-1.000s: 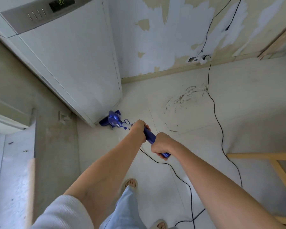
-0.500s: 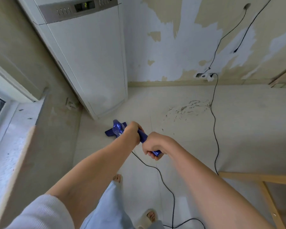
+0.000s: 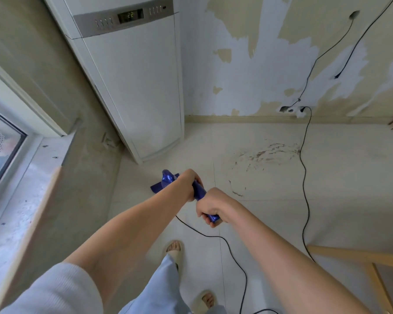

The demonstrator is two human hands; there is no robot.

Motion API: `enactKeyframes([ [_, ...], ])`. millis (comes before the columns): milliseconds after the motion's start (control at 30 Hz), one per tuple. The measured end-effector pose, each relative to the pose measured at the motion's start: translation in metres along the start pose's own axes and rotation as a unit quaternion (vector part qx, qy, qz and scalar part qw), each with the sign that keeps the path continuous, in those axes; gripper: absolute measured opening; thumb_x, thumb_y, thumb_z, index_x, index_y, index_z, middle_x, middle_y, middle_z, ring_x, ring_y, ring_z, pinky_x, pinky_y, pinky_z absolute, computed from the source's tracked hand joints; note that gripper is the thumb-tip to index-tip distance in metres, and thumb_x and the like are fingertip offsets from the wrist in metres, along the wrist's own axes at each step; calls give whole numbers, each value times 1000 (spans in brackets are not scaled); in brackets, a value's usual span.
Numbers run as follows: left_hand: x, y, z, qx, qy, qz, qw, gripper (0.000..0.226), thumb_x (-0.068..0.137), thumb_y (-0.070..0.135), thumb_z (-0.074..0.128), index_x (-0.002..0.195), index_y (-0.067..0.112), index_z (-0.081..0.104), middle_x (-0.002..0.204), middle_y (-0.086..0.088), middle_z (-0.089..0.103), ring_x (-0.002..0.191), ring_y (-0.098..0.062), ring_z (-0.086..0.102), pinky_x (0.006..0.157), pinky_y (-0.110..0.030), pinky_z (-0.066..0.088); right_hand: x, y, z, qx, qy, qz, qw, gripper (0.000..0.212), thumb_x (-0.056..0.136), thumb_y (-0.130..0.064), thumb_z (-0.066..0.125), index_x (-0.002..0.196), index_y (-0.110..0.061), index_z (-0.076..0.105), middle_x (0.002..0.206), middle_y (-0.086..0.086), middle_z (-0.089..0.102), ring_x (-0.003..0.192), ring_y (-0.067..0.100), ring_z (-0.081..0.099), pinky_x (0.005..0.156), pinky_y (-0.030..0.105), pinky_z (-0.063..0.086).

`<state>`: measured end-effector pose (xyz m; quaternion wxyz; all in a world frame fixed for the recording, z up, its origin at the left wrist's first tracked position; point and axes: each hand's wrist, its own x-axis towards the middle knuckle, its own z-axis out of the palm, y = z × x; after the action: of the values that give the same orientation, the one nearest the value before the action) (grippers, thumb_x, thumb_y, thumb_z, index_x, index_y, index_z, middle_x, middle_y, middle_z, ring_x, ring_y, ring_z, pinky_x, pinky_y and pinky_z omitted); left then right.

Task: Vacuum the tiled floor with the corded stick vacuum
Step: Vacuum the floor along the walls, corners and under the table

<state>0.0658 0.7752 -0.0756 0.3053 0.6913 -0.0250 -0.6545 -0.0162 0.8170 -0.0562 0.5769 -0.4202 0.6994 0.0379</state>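
I hold a blue corded stick vacuum [image 3: 167, 180] with both hands over the pale tiled floor [image 3: 270, 214]. My left hand [image 3: 189, 180] grips the handle further down, hiding most of the shaft. My right hand [image 3: 211, 206] grips the handle's upper end. The vacuum's blue floor head [image 3: 156, 188] sits on the tiles a little in front of the white standing unit. Its black cord [image 3: 304, 177] runs from a wall socket [image 3: 292, 109] down across the floor and back past my feet.
A tall white floor-standing air conditioner [image 3: 141, 87] fills the corner. A dark scuffed patch [image 3: 266, 155] marks the tiles. A window and stone sill [image 3: 16, 182] lie left. A wooden frame [image 3: 361, 259] stands at lower right. My sandalled feet [image 3: 174, 248] are below.
The vacuum head has come back from under the air conditioner's base toward me. My view has tilted up, showing more of the unit and wall. Both hands kept their grip.
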Motion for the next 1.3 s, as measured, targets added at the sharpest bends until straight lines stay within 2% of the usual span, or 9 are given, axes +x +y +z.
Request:
enactKeyframes([
  [100,20,19,-11,19,0,-4,1000,20,83,2,45,64,5,39,63,-7,41,56,-17,38,53,-24,34,20,-20,11,8,-5,-2,1000,14,81,9,50,80,-5,48,64,10,49,46,17,42,41,19,39],
  [267,70,54,-27,22,-8,-8,1000,32,80,-1,47,48,4,44,56,-4,40,52,-16,37,60,-24,33,51,-56,17,-6,-7,-24,1000,17,80,7,52,94,-2,48,63,11,51,41,16,46,38,18,42],
  [433,100,77,-35,6,-9,-15,1000,20,86,2,46,69,10,40,38,0,40,47,-12,38,53,-20,35,79,-76,30,-3,-5,-22,1000,26,81,5,49,105,-2,46,64,12,53,39,17,49,39,23,45],
  [600,119,88,-35,14,-36,-32,999,20,85,2,45,67,9,41,39,-1,42,49,-14,40,55,-22,38,89,-83,27,-20,6,-20,1000,25,82,4,49,105,-2,44,65,12,53,41,17,48,36,20,43],
  [733,117,72,-27,43,-47,-16,998,19,80,-4,43,64,6,42,50,-5,44,52,-18,40,56,-25,38,76,-73,18,-60,21,-14,998,24,80,8,46,101,-3,43,64,12,49,42,19,44,36,19,39],
  [833,105,53,-20,20,-69,-19,997,20,86,-3,46,69,7,42,39,-3,44,51,-16,41,55,-24,38,59,-56,11,-90,30,-16,995,26,78,9,46,100,-4,43,62,10,47,40,17,43,34,16,36],
  [967,72,25,-7,26,-87,-23,996,24,85,-3,46,64,7,43,35,-3,44,52,-17,42,55,-24,39,31,-27,-2,-74,30,-9,997,28,76,7,44,102,-5,44,62,11,49,42,18,44,45,24,41],
  [1167,32,-13,-12,75,-117,-48,989,23,79,-5,44,59,7,43,41,-3,47,52,-17,44,53,-23,39,-27,10,13,10,0,-25,1000,18,81,0,53,98,-3,49,51,7,53,43,18,51,46,26,47],
  [1300,24,-27,-38,77,-137,-77,985,19,79,-5,46,67,9,46,48,-2,45,38,-12,44,46,-20,40,-49,20,51,121,-17,-36,992,13,81,1,51,92,-5,50,62,9,51,37,15,47,43,24,47],
])
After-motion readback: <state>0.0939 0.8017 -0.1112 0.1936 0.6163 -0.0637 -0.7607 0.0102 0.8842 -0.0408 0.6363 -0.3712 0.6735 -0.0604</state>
